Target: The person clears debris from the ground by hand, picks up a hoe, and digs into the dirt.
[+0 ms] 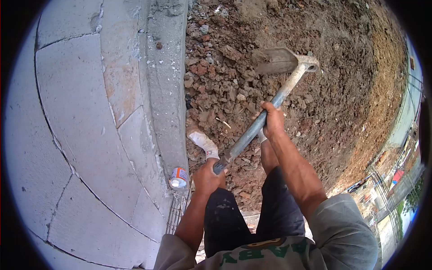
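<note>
A hoe (245, 138) with a long, worn handle slants across the middle of the view. Near the lower end of that handle, my left hand (209, 178) is closed around it, beside my white-socked foot. Further up, my right hand (273, 120) grips the same handle, with its fingers wrapped round. The hoe's broad metal blade (279, 61) lies over loose brown soil (225, 90) at the upper middle, its far edge partly hidden against the dirt.
Grey concrete blocks (76, 81) form a wall on the left, with a concrete ledge (166, 81) beside the soil. A bottle with an orange and white label (179, 177) stands near the ledge's lower end, close to metal bars (176, 211). Reddish rubble is mixed into the soil.
</note>
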Action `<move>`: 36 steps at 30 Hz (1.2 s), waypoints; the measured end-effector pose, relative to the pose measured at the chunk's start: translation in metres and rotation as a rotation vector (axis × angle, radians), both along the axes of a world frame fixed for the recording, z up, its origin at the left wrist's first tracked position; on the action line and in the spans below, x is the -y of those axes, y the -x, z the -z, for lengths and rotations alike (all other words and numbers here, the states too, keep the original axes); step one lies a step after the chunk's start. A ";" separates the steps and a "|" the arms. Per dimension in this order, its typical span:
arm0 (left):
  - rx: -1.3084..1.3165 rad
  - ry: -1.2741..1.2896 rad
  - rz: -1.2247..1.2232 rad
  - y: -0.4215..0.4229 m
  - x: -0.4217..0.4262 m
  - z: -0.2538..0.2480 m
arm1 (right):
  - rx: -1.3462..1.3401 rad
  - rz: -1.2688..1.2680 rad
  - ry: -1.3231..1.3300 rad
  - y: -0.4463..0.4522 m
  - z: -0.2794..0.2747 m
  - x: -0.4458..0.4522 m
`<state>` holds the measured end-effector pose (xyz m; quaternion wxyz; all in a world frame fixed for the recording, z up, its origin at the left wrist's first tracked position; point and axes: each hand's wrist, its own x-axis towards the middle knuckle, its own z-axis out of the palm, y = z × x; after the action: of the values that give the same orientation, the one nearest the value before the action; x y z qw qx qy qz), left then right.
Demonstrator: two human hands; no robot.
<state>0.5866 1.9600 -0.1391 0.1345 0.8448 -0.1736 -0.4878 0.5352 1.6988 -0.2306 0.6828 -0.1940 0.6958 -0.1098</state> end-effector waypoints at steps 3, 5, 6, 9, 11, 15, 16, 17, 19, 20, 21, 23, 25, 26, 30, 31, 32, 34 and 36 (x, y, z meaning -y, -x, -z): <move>-0.124 0.165 0.094 -0.003 0.123 -0.053 | -0.153 -0.139 0.197 0.052 0.009 0.112; -0.367 0.368 -0.181 0.031 0.155 -0.051 | -0.270 -0.280 0.148 0.097 0.009 0.175; -0.389 0.349 -0.235 0.040 0.169 -0.055 | -0.325 -0.365 0.088 0.120 0.009 0.197; -0.397 0.361 -0.397 0.061 0.202 -0.057 | -0.297 -0.374 -0.029 0.160 -0.016 0.232; -0.375 0.295 -0.386 0.067 0.205 -0.051 | -0.090 -0.290 -0.111 0.188 -0.024 0.264; -0.309 0.163 -0.259 0.036 0.207 -0.058 | -0.025 -0.151 -0.095 0.178 -0.040 0.266; -0.289 0.086 -0.196 0.018 0.211 -0.065 | -0.006 -0.105 -0.078 0.170 -0.034 0.266; -0.224 0.082 -0.163 0.007 0.209 -0.063 | -0.014 -0.113 -0.032 0.162 -0.025 0.261; -0.110 0.081 -0.117 -0.009 0.195 -0.048 | -0.020 -0.033 -0.049 0.142 -0.019 0.249; -0.111 0.071 -0.195 -0.015 0.188 -0.036 | -0.026 -0.004 -0.058 0.140 -0.009 0.245; -0.092 0.067 -0.232 -0.024 0.187 -0.035 | -0.018 0.005 -0.044 0.139 -0.003 0.243; -0.079 0.079 -0.287 -0.035 0.189 -0.034 | -0.012 0.024 -0.019 0.142 0.006 0.234; -0.090 0.133 -0.332 -0.044 0.201 -0.027 | -0.007 0.004 -0.022 0.138 -0.010 0.233; -0.125 0.113 -0.283 -0.045 0.203 -0.022 | -0.011 -0.014 -0.025 0.138 -0.017 0.232; -0.226 0.127 -0.271 -0.041 0.196 0.004 | -0.070 -0.036 -0.021 0.140 -0.012 0.231; -0.206 0.128 -0.311 -0.044 0.192 0.002 | -0.062 -0.035 -0.027 0.138 -0.013 0.234; -0.188 0.123 -0.350 -0.045 0.187 -0.004 | -0.056 -0.032 -0.038 0.138 -0.016 0.234; -0.177 0.144 -0.512 -0.049 0.185 -0.018 | -0.080 -0.032 -0.052 0.136 -0.016 0.235; -0.119 0.167 -0.617 -0.050 0.175 -0.019 | -0.093 -0.049 -0.070 0.135 -0.014 0.240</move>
<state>0.6364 1.7848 -0.1200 0.3547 0.8136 0.0592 -0.4569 0.3998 1.4592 -0.2170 0.6585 -0.1920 0.7252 -0.0597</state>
